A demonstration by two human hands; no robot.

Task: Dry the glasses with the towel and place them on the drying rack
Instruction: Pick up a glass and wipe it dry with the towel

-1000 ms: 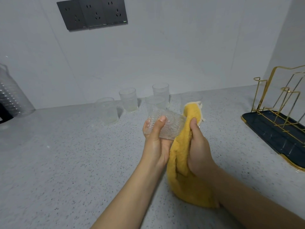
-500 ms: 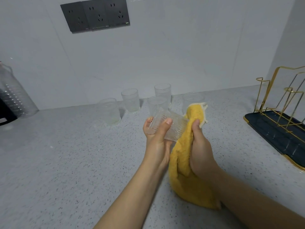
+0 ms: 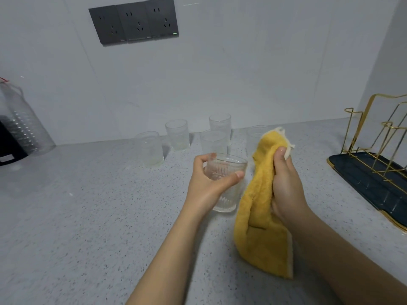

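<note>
Left hand (image 3: 207,186) wrapped round an upright ribbed glass (image 3: 224,183), held above the counter (image 3: 88,216) middle. Right hand (image 3: 286,188) clutching the towel (image 3: 259,227) just beside it, apart. Five glasses (image 3: 177,137) near the back edge. Rack (image 3: 378,172) at the right edge.

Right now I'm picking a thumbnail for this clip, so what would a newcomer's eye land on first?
The yellow towel gripped in the right hand at centre, bright against the grey counter. Beside it, not touching the towel, the left hand holds a ribbed glass upright. At the right edge stands the gold-wire drying rack, with no glasses on the part in view.
</note>
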